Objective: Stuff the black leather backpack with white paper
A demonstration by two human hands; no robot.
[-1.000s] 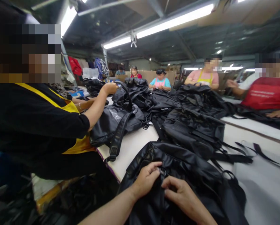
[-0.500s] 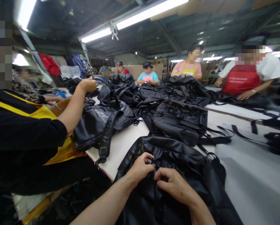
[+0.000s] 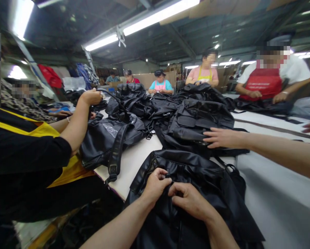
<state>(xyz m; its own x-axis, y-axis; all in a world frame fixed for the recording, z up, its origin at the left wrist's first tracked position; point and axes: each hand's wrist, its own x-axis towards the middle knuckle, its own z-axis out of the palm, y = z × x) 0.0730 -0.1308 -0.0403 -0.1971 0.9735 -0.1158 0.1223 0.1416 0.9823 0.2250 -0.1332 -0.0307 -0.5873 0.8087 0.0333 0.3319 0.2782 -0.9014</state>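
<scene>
A black leather-look backpack (image 3: 196, 173) lies on the white table (image 3: 274, 200) right in front of me. My left hand (image 3: 155, 185) and my right hand (image 3: 189, 200) meet on its middle. Both pinch a small fitting or strap on the bag between closed fingers; the fitting itself is too small to name. A co-worker's hand (image 3: 218, 137) reaches in from the right with spread fingers and rests on another black backpack (image 3: 196, 121) just behind mine.
A person in a black shirt and yellow apron (image 3: 40, 145) stands at my left, holding up the strap of a black bag (image 3: 105, 138). Black bags (image 3: 149, 100) are heaped along the table's middle. Several seated people work at the far side and right.
A co-worker's arm has come in from the right and laid a hand on the backpack behind mine. My hands stay pinched on the same spot, and the view has shifted slightly.
</scene>
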